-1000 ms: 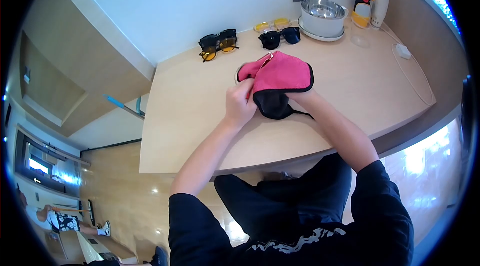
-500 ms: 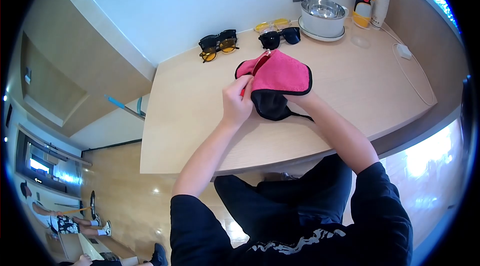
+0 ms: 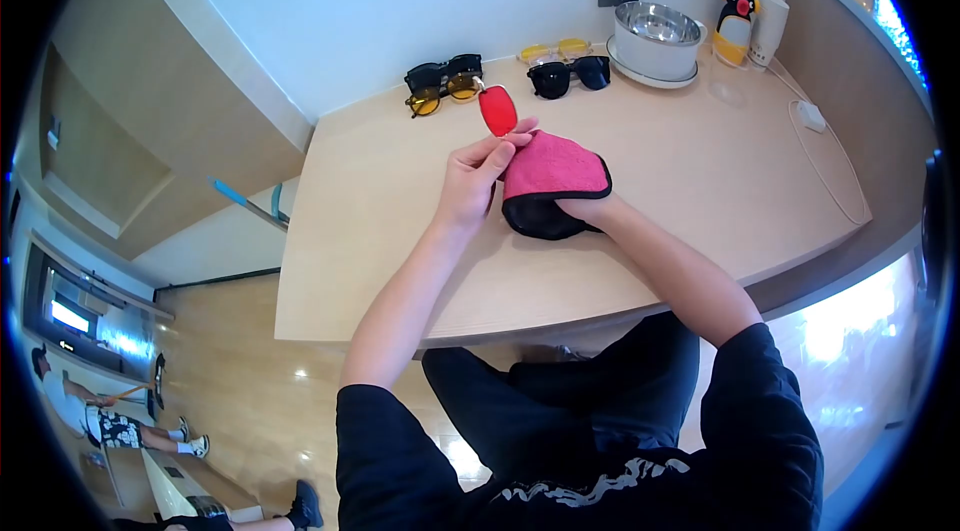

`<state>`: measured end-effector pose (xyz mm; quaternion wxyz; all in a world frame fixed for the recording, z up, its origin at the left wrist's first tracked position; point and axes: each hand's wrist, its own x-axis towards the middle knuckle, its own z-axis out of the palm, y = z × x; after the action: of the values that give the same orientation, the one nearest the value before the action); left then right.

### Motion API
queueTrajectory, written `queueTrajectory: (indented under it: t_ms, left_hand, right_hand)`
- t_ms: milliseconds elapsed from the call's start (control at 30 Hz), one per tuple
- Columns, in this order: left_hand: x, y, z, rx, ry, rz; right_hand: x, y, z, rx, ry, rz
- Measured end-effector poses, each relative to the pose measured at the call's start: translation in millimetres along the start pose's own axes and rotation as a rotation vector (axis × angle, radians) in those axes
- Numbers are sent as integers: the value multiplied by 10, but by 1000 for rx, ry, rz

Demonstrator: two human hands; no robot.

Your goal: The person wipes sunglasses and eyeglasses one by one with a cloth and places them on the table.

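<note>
Work appears, from where I stand, partway: the left hand [image 3: 472,183] pinches red-lensed glasses [image 3: 497,113] above the table [image 3: 360,231], one side exposed, the remainder hidden beside the pink cloth [image 3: 556,169]; the covered right hand [image 3: 578,212] has an indeterminable grip.

no text can be read; white marks [image 3: 590,483] across a black shirt [image 3: 590,516], at five o'clock, form no legible words.
</note>
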<state>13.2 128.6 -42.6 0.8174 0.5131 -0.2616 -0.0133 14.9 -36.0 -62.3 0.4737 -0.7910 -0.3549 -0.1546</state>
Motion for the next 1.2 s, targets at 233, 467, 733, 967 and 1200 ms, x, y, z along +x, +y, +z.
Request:
queueTrajectory:
  t_ms: [233,467,733,967,1200]
  left_hand:
    - [-11,21,1,73,4,-10]
    - [-30,25,97,-55,77,-109]
    - [10,49,-59,-5,108,-17]
    - [21,-11,30,74,100,24]
    - [60,58,-143,-16,185,79]
  right_hand:
    - [6,41,-25,48,-53,-45]
    - [19,20,50,-32,113,60]
    - [9,-197,-23,185,72,26]
    - [-278,566,198,351,146,296]
    - [-126,395,92,264,106,354]
